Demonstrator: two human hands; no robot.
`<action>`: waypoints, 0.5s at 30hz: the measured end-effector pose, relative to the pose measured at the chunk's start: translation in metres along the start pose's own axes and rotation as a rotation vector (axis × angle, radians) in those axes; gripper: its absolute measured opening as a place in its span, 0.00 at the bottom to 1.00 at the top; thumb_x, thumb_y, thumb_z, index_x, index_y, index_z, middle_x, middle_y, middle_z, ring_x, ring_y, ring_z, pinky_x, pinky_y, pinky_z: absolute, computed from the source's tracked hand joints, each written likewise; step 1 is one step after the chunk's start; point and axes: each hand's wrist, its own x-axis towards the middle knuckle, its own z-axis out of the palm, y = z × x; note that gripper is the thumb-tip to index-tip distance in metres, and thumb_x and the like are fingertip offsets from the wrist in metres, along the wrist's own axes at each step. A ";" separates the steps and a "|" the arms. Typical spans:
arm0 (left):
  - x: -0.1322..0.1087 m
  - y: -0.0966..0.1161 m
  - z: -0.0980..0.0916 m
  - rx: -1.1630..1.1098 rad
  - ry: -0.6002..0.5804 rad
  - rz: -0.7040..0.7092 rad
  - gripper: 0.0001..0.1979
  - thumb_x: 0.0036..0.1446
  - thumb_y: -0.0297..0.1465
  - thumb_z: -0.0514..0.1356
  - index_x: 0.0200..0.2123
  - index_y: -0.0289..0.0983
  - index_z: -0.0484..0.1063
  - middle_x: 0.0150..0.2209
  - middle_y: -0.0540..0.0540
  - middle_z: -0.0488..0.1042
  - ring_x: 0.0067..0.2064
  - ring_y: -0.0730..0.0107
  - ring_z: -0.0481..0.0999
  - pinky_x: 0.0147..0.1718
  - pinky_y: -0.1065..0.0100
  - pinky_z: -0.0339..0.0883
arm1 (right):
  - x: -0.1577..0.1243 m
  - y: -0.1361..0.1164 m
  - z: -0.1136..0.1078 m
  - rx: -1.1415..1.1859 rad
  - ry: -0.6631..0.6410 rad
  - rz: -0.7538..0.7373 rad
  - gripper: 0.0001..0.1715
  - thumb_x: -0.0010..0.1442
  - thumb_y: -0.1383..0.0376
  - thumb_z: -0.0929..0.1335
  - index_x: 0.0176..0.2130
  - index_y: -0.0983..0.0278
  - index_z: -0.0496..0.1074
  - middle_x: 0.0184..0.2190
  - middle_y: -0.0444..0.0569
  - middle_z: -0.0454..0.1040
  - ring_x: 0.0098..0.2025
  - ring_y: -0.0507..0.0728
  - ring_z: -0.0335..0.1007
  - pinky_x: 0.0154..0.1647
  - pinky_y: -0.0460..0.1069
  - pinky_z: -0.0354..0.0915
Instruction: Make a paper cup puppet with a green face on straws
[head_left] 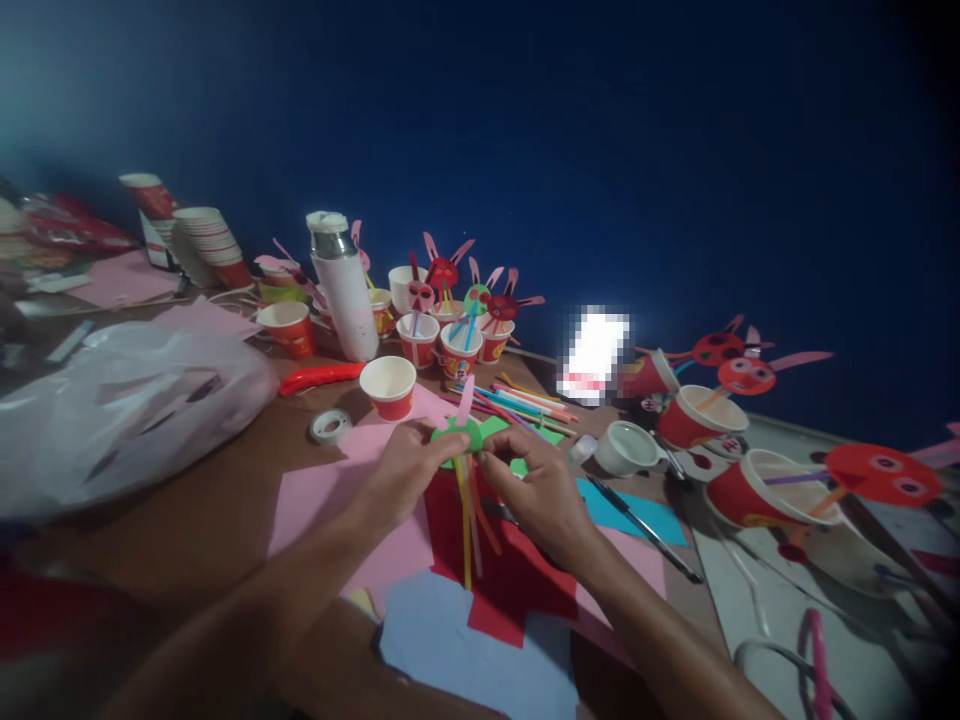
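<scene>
My left hand [409, 465] pinches the left side of a green paper disc [459, 440] between thumb and fingers. A pink paper ear [466, 400] stands up from the top of that disc. Below it hang thin sticks: yellow [466, 540], white and orange. With thumb and index finger closed, my right hand [536, 475] grips the disc's right edge; whether a smaller piece is also between these fingers is hidden. Under both hands lie red paper [517, 575] and pink paper [315, 510]. Green paper scraps [551, 435] show just behind my right hand.
A white flask [343, 290] and several cups with paper rabbit heads [478, 298] stand behind. Left are a plastic bag [142, 410], a tape roll [330, 428] and a red tool [322, 376]. A pen [649, 530], blue paper [637, 510] and more rabbit cups [701, 415] are right.
</scene>
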 end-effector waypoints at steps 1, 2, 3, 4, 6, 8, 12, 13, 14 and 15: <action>0.000 -0.001 -0.001 0.031 0.007 0.010 0.08 0.46 0.33 0.64 0.27 0.32 0.73 0.23 0.50 0.72 0.28 0.71 0.69 0.30 0.69 0.62 | 0.000 0.000 0.000 -0.007 0.001 -0.002 0.06 0.56 0.69 0.64 0.28 0.63 0.68 0.26 0.42 0.69 0.30 0.51 0.64 0.32 0.45 0.59; 0.001 -0.001 -0.001 0.063 0.012 0.019 0.09 0.46 0.34 0.64 0.26 0.33 0.73 0.23 0.50 0.71 0.27 0.72 0.68 0.29 0.70 0.62 | 0.000 0.000 0.000 -0.011 0.003 -0.004 0.07 0.56 0.69 0.64 0.28 0.63 0.68 0.26 0.42 0.69 0.30 0.51 0.64 0.32 0.45 0.59; 0.001 -0.001 -0.001 0.089 0.014 0.029 0.09 0.45 0.34 0.65 0.25 0.33 0.72 0.22 0.50 0.70 0.26 0.72 0.67 0.28 0.70 0.61 | 0.000 -0.001 0.000 -0.014 0.006 -0.007 0.07 0.56 0.69 0.64 0.27 0.64 0.68 0.26 0.42 0.69 0.30 0.51 0.64 0.32 0.45 0.59; 0.001 -0.001 -0.001 0.103 0.015 0.035 0.10 0.45 0.34 0.65 0.23 0.33 0.71 0.21 0.51 0.69 0.25 0.73 0.66 0.27 0.71 0.60 | 0.000 -0.001 0.000 -0.014 0.012 -0.011 0.07 0.57 0.69 0.64 0.27 0.64 0.68 0.26 0.42 0.69 0.30 0.51 0.65 0.32 0.45 0.59; 0.001 0.000 0.000 0.104 0.025 0.047 0.11 0.44 0.35 0.65 0.21 0.33 0.70 0.20 0.51 0.67 0.24 0.74 0.65 0.26 0.71 0.59 | 0.000 -0.002 0.001 -0.014 0.032 -0.015 0.05 0.56 0.69 0.65 0.29 0.64 0.69 0.26 0.42 0.69 0.30 0.51 0.65 0.32 0.46 0.59; 0.000 0.000 0.001 0.097 0.055 0.050 0.11 0.44 0.35 0.65 0.21 0.33 0.71 0.20 0.50 0.68 0.25 0.73 0.66 0.25 0.71 0.60 | 0.000 -0.002 0.001 -0.021 0.072 -0.033 0.02 0.56 0.69 0.66 0.31 0.64 0.69 0.27 0.42 0.69 0.29 0.51 0.65 0.32 0.46 0.59; -0.001 0.000 0.003 0.101 0.115 0.052 0.10 0.43 0.35 0.65 0.24 0.33 0.73 0.22 0.48 0.72 0.26 0.70 0.69 0.26 0.70 0.61 | -0.002 0.000 0.001 -0.094 0.126 -0.152 0.04 0.57 0.69 0.66 0.36 0.63 0.69 0.29 0.43 0.70 0.31 0.52 0.65 0.35 0.48 0.59; -0.001 0.000 0.004 0.099 0.119 0.054 0.09 0.43 0.34 0.65 0.24 0.33 0.74 0.23 0.48 0.72 0.27 0.70 0.70 0.26 0.70 0.61 | -0.002 0.000 0.001 -0.122 0.121 -0.193 0.04 0.57 0.69 0.66 0.36 0.63 0.70 0.31 0.44 0.71 0.33 0.53 0.65 0.36 0.48 0.58; -0.001 0.000 0.004 0.097 0.120 0.053 0.09 0.43 0.34 0.64 0.25 0.33 0.74 0.22 0.48 0.72 0.27 0.69 0.70 0.26 0.70 0.61 | -0.002 0.001 0.001 -0.147 0.114 -0.230 0.05 0.57 0.69 0.66 0.36 0.63 0.70 0.32 0.45 0.71 0.34 0.54 0.65 0.37 0.49 0.58; -0.001 0.000 0.004 0.094 0.119 0.051 0.09 0.42 0.34 0.64 0.24 0.33 0.74 0.22 0.48 0.72 0.27 0.69 0.70 0.26 0.70 0.61 | -0.002 0.002 0.001 -0.168 0.106 -0.259 0.05 0.58 0.69 0.66 0.36 0.63 0.70 0.32 0.45 0.72 0.35 0.54 0.65 0.38 0.50 0.57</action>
